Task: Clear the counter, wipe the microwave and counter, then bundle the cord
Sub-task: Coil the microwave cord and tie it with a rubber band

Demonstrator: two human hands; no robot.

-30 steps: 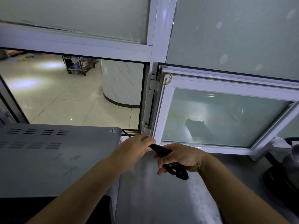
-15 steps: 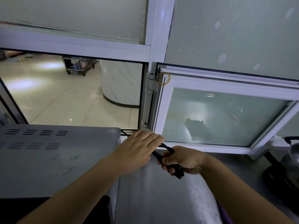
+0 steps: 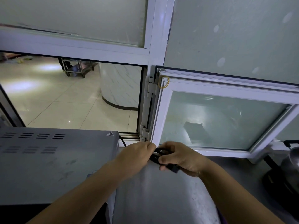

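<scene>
A grey microwave (image 3: 48, 162) with vent slots on top stands at the left on a steel counter (image 3: 161, 199). Its black cord (image 3: 157, 155) runs out from behind the microwave's right rear corner and is gathered in loops between my hands. My right hand (image 3: 179, 156) grips the looped cord, with the plug end poking out below the fingers. My left hand (image 3: 137, 155) pinches the cord just left of the loops, right next to my right hand.
A white-framed frosted hatch window (image 3: 223, 120) swings open over the counter behind my hands. A yellow rubber band (image 3: 163, 81) hangs on its top corner. A metal kettle (image 3: 291, 159) on a dark base sits at the far right.
My hands have come closer together and moved toward the window. The cord, stretched between them before, is now bunched into loops in my right hand.
</scene>
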